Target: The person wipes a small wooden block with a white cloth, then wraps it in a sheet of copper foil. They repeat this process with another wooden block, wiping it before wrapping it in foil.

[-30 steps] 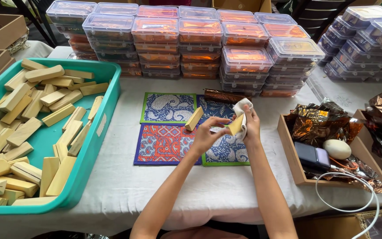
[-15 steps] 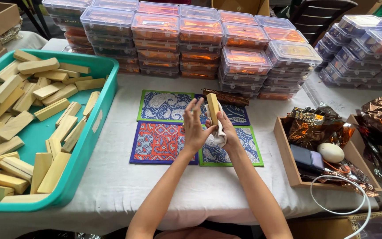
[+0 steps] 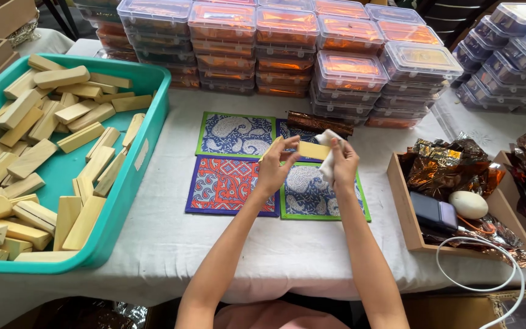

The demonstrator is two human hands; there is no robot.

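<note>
1. left hand (image 3: 273,172) raised over the patterned mats (image 3: 232,183), fingers (image 3: 288,145) pinched narrow on the near end of a pale yellow bar (image 3: 313,150).
2. right hand (image 3: 343,163) just beside it, fingers curled around a white cloth (image 3: 327,159) pressed against the bar's far end.
3. bar held level, above the blue mat, clear of the bench (image 3: 165,237).
4. dark brown foil-wrapped stick (image 3: 318,122) lying just behind the hands, at the mats' far edge.
5. teal tray (image 3: 126,201) of pale wooden-looking bars well to the left.
6. stacked clear lidded containers (image 3: 287,42) along the back.
7. wooden box (image 3: 404,213) with crumpled foil, a white egg-shaped thing and a dark case to the right.
</note>
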